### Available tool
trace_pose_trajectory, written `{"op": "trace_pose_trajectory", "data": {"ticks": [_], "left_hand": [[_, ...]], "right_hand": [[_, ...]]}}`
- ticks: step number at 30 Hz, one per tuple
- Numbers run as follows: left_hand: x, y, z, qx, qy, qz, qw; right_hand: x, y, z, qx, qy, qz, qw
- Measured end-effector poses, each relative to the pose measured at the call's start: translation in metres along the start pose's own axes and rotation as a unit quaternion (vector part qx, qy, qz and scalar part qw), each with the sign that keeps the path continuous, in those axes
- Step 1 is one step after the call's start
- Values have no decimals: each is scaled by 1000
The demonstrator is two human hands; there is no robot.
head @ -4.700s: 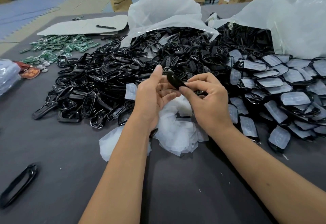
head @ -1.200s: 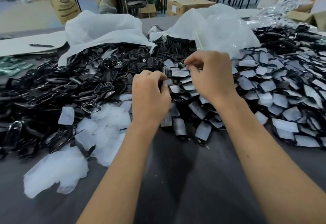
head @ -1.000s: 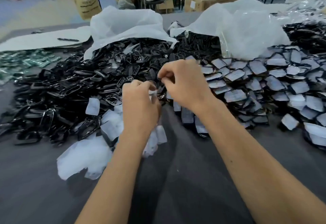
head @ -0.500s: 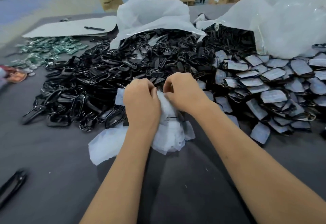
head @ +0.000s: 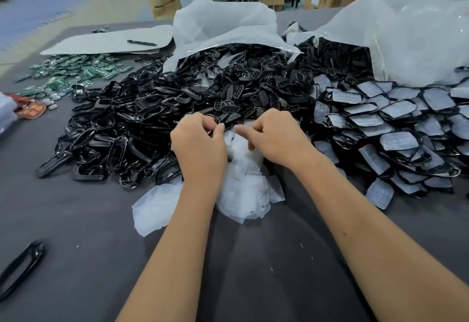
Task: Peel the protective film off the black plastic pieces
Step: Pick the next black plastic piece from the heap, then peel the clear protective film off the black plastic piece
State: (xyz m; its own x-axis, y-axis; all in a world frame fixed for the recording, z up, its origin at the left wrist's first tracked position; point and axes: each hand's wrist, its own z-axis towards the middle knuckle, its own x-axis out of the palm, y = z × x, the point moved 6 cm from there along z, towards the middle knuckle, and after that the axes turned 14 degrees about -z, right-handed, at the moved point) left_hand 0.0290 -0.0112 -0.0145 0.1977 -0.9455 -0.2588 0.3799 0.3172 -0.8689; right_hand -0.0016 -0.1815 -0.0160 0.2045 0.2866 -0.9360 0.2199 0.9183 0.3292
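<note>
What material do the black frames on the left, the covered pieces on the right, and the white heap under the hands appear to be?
Black frames: likely hard glossy plastic, given the sharp highlights. Covered pieces: black plastic under a matte, milky film, probably thin polymer. White heap: seemingly peeled film, translucent and crumpled.

A single head-worn wide-angle view looks forward and down along both forearms onto the grey counter (head: pixel 76 220). It sits close above the near edge. The room's floor shows beyond.
</note>
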Motion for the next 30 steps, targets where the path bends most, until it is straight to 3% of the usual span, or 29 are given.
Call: {"op": "trace_pose_trajectory", "data": {"ticks": [3,5,10,12,14,16,19,22,25,27,30], "left_hand": [[6,0,-5,14,46,58,997],[4,-3,-6,31,27,77,996],[-2,-5,-8,34,-5,156,987],[-4,-3,-6,27,1,203,979],[-4,0,-4,5,13,218,976],[-4,2,-1,-11,20,202,979],[-3,3,0,-12,28,194,981],[0,1,-2,0,43,239,970],[4,0,-5,10,58,271,961],[4,0,-4,10,57,265,963],[1,-5,-5,19,46,214,976]], "right_hand": [[-4,5,8,15,-54,-52,997],[-5,12,16,10,-67,-101,993],[12,27,32,8,11,-119,993],[11,28,29,8,-12,-82,997],[-1,25,21,12,-95,-28,995],[-15,19,9,14,-176,64,982],[-24,9,-6,20,-227,170,959],[-20,2,-17,23,-225,232,946],[-5,-4,-26,26,-181,367,912],[8,-3,-32,20,-131,454,881],[15,-2,-36,-1,-110,479,871]]}}
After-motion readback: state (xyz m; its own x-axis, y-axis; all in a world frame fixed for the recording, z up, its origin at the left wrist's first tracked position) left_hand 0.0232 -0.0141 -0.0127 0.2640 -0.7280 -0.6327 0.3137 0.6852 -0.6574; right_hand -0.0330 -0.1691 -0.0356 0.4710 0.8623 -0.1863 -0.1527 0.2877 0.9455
